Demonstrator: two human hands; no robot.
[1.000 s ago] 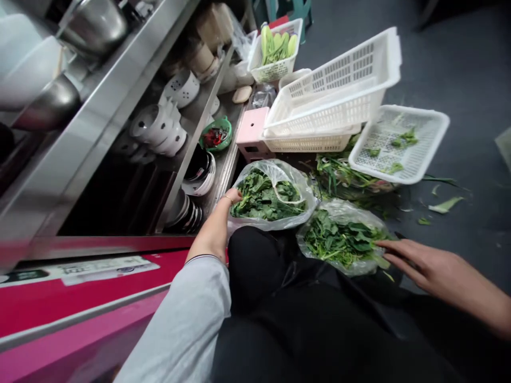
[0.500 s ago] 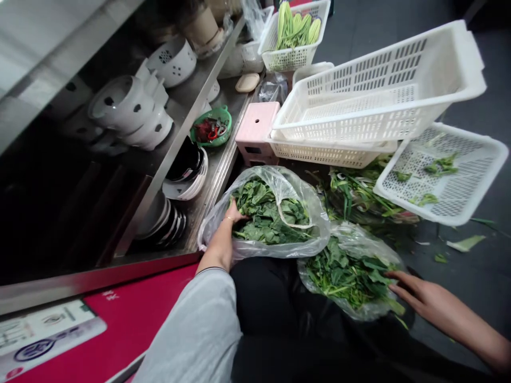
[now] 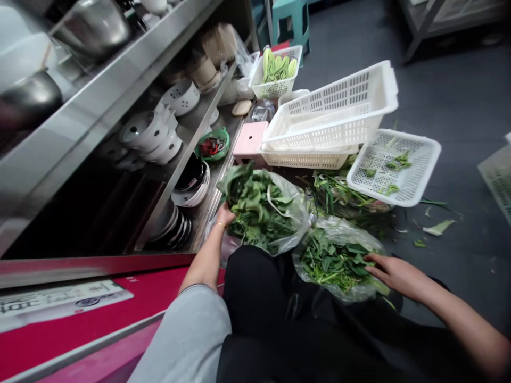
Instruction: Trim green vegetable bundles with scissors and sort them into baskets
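Note:
My left hand (image 3: 226,215) is closed on a clump of dark leafy greens (image 3: 255,205), which bulges up over the near-left side of a clear plastic bag (image 3: 293,186). The fingertips are hidden among the leaves. To the right, a second clear plastic bag (image 3: 365,236) lies open by my lap with more leafy greens (image 3: 331,258) in it. My right hand (image 3: 393,271) is at that bag's right edge, thumb and fingers closed around leaves there.
White baskets (image 3: 327,117) lean beside a pink stool (image 3: 250,139). A shallow white basket (image 3: 415,181) holds leaf scraps; trimmings (image 3: 438,229) litter the floor. At left stands a metal shelf (image 3: 191,143) with bowls and a green basket (image 3: 225,146). Yellow-green vegetables (image 3: 275,68) fill a far basket.
My left hand has gathered the greens in the left bag and raised them at its left side, and the bag's rim has slumped. The right hand stays by its bag. The view has shifted.

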